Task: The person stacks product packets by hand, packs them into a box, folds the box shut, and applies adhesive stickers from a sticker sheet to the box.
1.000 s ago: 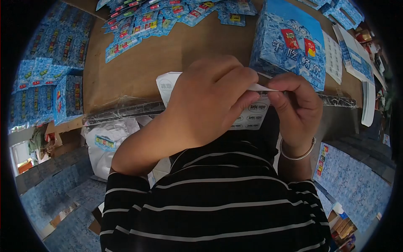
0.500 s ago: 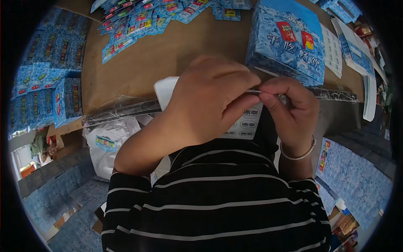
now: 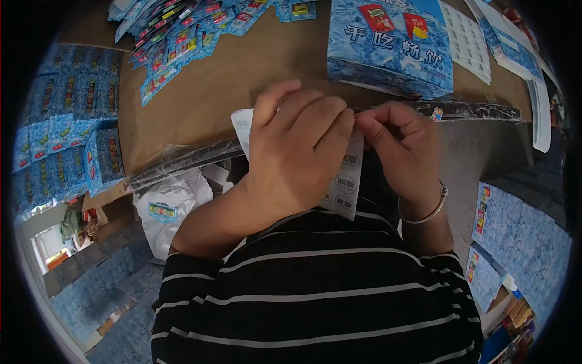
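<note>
My left hand (image 3: 297, 151) is closed round a white sheet of round stickers (image 3: 345, 191) with dark print. The sheet hangs down behind my fingers, and its other end sticks out to the left of the hand. Close beside the left fingertips, my right hand (image 3: 403, 145) pinches with thumb and forefinger at the sheet's upper right edge. What lies in that pinch is too small to make out. Just beyond my hands, on the cardboard-covered table (image 3: 260, 67), stands a blue ice-patterned box (image 3: 388, 54) with red and yellow packs printed on it.
Blue sachets (image 3: 182, 45) lie in an overlapping heap at the table's far left. Another sticker sheet (image 3: 465, 39) is right of the box. Stacked blue cartons (image 3: 73, 109) stand at left, and further cartons (image 3: 518, 236) at right. A white bag (image 3: 173, 203) hangs below the table edge.
The view has shifted, so the box sits further left. Both hands have moved slightly left and closer together. The sticker sheet now hangs more tilted, and my left fingers have turned upward.
</note>
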Demonstrator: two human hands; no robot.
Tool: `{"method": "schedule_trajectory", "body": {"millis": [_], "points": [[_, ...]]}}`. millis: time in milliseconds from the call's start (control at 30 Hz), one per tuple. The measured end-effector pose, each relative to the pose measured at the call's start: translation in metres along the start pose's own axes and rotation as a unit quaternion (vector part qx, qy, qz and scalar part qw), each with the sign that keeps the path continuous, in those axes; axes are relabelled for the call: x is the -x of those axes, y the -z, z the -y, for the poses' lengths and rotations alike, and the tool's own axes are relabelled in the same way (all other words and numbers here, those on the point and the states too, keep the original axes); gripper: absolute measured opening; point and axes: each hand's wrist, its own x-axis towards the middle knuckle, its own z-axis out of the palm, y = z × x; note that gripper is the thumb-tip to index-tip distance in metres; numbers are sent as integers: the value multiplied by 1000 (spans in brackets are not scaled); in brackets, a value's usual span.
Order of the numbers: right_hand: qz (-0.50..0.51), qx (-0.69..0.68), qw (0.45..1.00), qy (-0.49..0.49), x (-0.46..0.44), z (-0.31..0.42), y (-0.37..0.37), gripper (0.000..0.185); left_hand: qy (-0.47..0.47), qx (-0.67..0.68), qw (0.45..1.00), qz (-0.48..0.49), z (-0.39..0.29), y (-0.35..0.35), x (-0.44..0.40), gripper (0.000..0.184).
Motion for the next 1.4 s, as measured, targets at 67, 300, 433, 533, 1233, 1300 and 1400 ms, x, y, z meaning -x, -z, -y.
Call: {"method": "schedule_trajectory", "body": {"millis": [67, 300, 433, 533, 1233, 1300, 1400], "points": [[3, -57, 998, -29, 1, -6, 2, 10, -9, -12, 1000, 2, -6, -5, -2, 18], [-1, -70, 996, -57, 1, -18, 15, 14, -19, -68, 997, 20, -21, -19, -6, 21], [-8, -74, 995, -69, -1, -22, 20, 15, -19, -69, 997, 32, -24, -25, -9, 21], [-6, -79, 994, -77, -3, -24, 23, 16, -31, -75, 996, 22, -23, -31, -9, 21], [-14, -125, 990, -63, -6, -32, 20, 15, 85, 87, 990, 77, -10, -26, -12, 31], [-20, -139, 988, -59, -7, -32, 19, 15, 73, 54, 994, 65, -13, -28, -11, 29], [-17, -156, 984, -81, -7, -32, 19, 14, 48, 3, 998, 38, -18, -31, -9, 27]]}}
